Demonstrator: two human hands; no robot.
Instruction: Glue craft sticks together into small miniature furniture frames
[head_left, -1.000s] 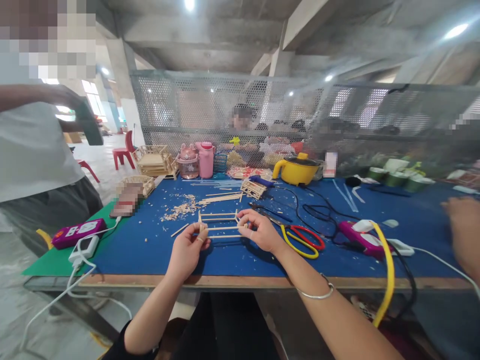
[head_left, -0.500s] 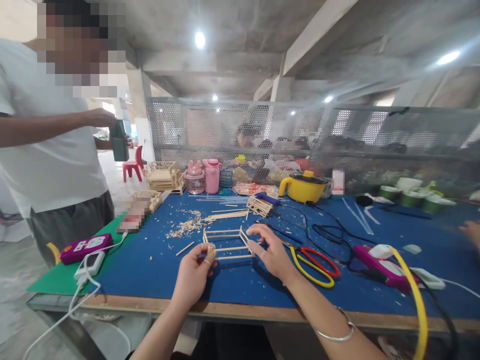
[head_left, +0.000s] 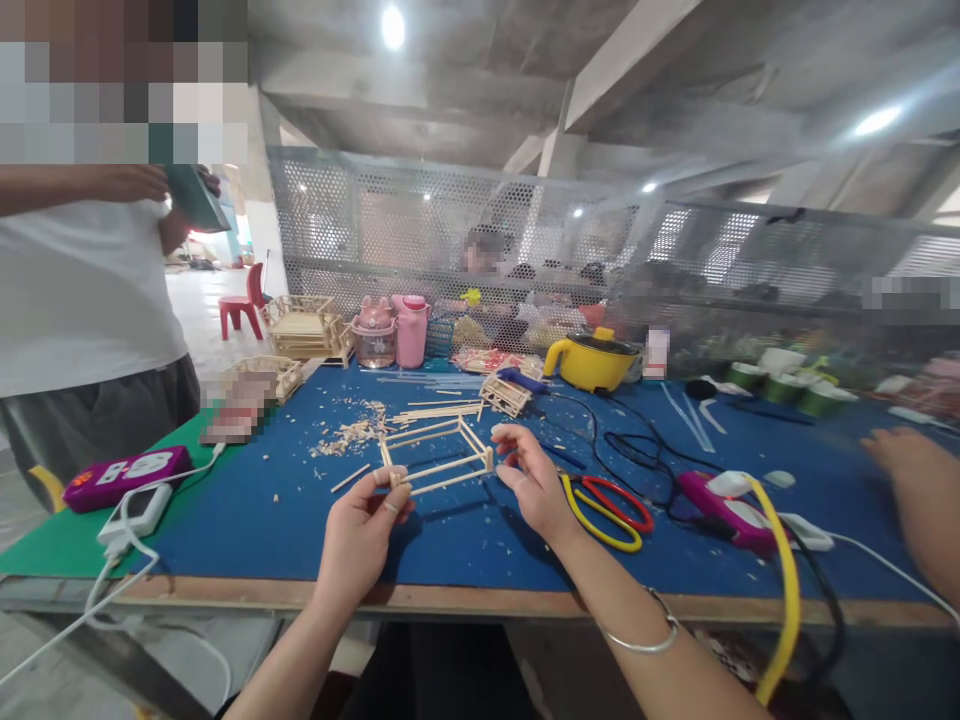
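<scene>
An open box-shaped frame of thin wooden sticks point(head_left: 445, 468) is raised slightly over the blue table mat, tilted with its right end up. My left hand point(head_left: 365, 525) pinches its near left corner between thumb and fingers. Beside the right end, my right hand point(head_left: 534, 490) is open, fingers curved and apart, and seems not to touch the frame. Scissors with red and yellow handles point(head_left: 611, 512) lie just right of that hand. Behind the frame are loose sticks point(head_left: 439, 410), wood scraps point(head_left: 356, 432) and a small stick frame point(head_left: 508, 394) with a blue-handled tool point(head_left: 523, 378) by it.
Purple power strips point(head_left: 124, 478) point(head_left: 724, 512) with cables lie at both sides. A yellow pot point(head_left: 596, 362), pink bottle point(head_left: 411, 332) and stacked wooden frames point(head_left: 304, 325) line the back. One person point(head_left: 90, 300) stands left; another person's arm point(head_left: 911, 500) reaches in at right.
The stick frame has tilted, its right end rising, while my left hand keeps its pinch. My right hand has opened away from the right end. The head view has shifted.
</scene>
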